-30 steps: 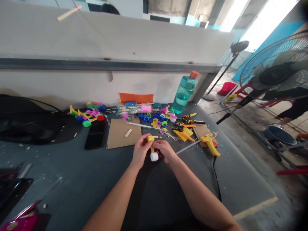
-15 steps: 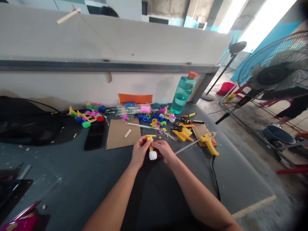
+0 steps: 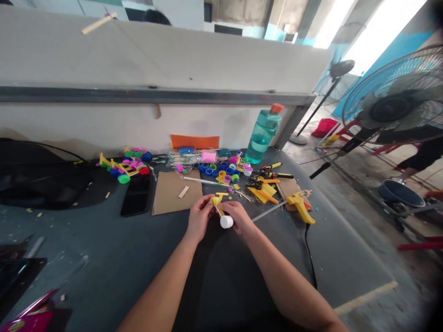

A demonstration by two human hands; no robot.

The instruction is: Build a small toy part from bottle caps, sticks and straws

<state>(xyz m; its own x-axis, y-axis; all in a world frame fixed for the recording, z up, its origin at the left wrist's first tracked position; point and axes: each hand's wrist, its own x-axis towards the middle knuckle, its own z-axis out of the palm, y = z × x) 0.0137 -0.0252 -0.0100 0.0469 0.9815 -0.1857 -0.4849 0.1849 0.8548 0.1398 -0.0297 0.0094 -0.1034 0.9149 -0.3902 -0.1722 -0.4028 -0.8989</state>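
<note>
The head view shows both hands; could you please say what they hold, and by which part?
A small yellow-and-white piece: the left hand pinches its yellow part, away from the white end. The right hand is beside its stem, contact unclear.

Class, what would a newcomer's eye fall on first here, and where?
Probably the teal bottle, standing at the back of the table. Nearer, at the centre, the left hand and right hand hold a small yellow piece with a white end. A large fan looms at the right edge.
</note>
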